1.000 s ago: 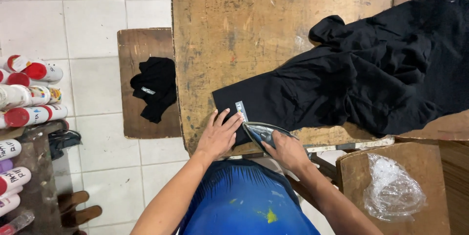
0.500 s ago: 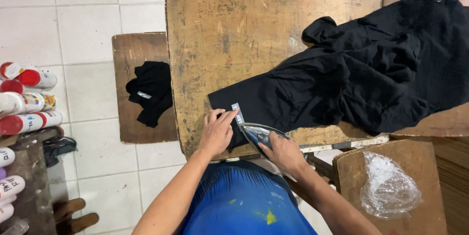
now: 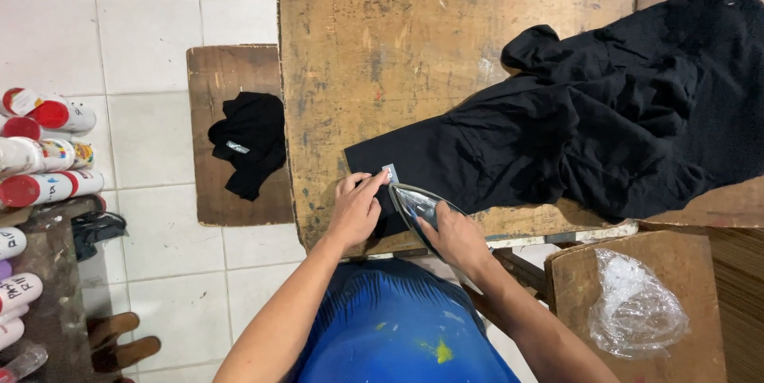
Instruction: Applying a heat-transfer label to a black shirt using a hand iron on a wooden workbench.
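At the near edge of the worn wooden table (image 3: 382, 57), the left hand (image 3: 356, 209) lies flat with fingers spread on the corner of the black garment (image 3: 557, 128), fingertips right beside a small pale label (image 3: 390, 172). Compared with a moment ago it has barely shifted, still pinning the same corner. The right hand (image 3: 455, 238) is closed around the handle of a clothes iron (image 3: 415, 206), whose tip now sits nearer the label and touches the cloth just beside the left hand. A second ago it stood a little farther back along the table's near edge, so the pressing seems to be closing in on the label spot. The two hands are close together but not touching. Farther off, the rest of the garment lies bunched toward the table's right edge and far right corner. To the left, a smaller board (image 3: 208, 89) carries a folded black cloth (image 3: 251, 144).
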